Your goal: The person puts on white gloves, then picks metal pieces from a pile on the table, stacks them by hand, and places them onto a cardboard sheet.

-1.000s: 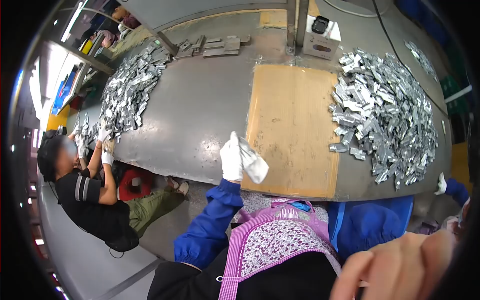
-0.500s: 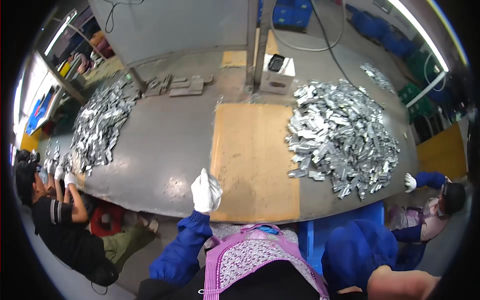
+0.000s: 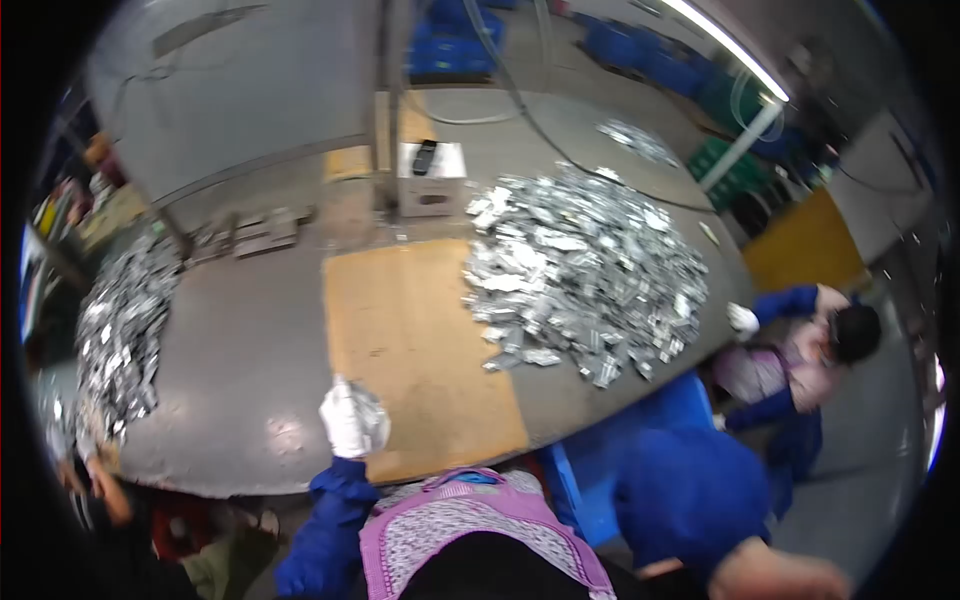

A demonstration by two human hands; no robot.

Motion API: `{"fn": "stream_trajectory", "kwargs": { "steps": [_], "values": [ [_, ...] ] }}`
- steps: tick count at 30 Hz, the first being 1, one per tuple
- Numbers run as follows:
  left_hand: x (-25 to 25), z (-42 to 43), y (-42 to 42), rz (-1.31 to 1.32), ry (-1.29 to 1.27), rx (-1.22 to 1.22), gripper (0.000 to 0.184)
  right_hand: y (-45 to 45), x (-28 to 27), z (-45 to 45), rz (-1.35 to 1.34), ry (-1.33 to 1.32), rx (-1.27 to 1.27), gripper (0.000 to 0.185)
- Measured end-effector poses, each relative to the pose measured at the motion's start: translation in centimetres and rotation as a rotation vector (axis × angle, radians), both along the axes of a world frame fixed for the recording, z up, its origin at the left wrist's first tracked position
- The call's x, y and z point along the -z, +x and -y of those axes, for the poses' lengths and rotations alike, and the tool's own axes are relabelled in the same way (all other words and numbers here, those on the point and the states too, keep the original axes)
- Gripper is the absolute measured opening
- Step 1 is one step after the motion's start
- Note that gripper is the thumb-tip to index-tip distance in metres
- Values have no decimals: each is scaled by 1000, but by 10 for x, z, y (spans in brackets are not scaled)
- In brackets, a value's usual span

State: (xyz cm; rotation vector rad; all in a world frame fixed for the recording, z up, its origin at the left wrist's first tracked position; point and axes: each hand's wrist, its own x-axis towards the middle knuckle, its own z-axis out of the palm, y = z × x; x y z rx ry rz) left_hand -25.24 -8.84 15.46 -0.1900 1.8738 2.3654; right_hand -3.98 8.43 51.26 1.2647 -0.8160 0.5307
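Observation:
My left hand (image 3: 355,420), in a white glove and blue sleeve, is raised over the near left edge of a brown cardboard sheet (image 3: 420,340). Its fingers look curled together; motion blur hides what they hold, if anything. My right arm shows only as a blue sleeve (image 3: 690,490) at the lower right, beside a blue bin (image 3: 590,460); the hand itself is hidden. A large heap of shiny silver metal pieces (image 3: 590,270) lies on the table right of the cardboard.
Another heap of metal pieces (image 3: 125,330) lies at the table's left end. A white box (image 3: 430,185) with a black object on it stands behind the cardboard, near a metal post (image 3: 385,110). Flat metal blocks (image 3: 265,233) lie at the back. Co-workers sit at both sides.
The view has swung right and tilted, so table, heaps and cardboard appear shifted left. My left hand stays by the cardboard's left edge, now blurred. The right sleeve is still at the lower right.

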Motion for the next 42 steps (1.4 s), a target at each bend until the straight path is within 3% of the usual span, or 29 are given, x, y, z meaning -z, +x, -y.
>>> {"fn": "stream_trajectory", "kwargs": {
  "steps": [4, 6, 9, 16, 23, 29, 36, 41, 42],
  "values": [
    [0, 5, -3, 37, -40, -11, 41, -39, 38, -42, 949, 161, -450, 51],
    [11, 15, -9, 6, -158, -32, 43, -56, 38, -50, 1174, 301, -604, 50],
    [30, 26, -12, -20, -228, -68, 43, -59, 46, -10, 958, -42, -565, 66],
    [29, 31, -10, 39, -210, -45, 45, -54, 41, -18, 1085, -20, -586, 61],
    [17, 16, -7, 0, -209, -53, 43, -59, 50, -21, 983, -2, -582, 59],
    [8, 13, -2, 7, -197, -38, 42, -54, 40, -21, 1063, -28, -591, 58],
    [24, 16, -6, 8, -178, -36, 44, -57, 49, -22, 965, -6, -560, 58],
    [2, 0, 4, 73, -132, 36, 43, -53, 41, -19, 1045, -47, -591, 58],
    [-11, -6, 10, 80, -26, 114, 40, -52, 43, -19, 1054, -44, -590, 57]
  ]
}}
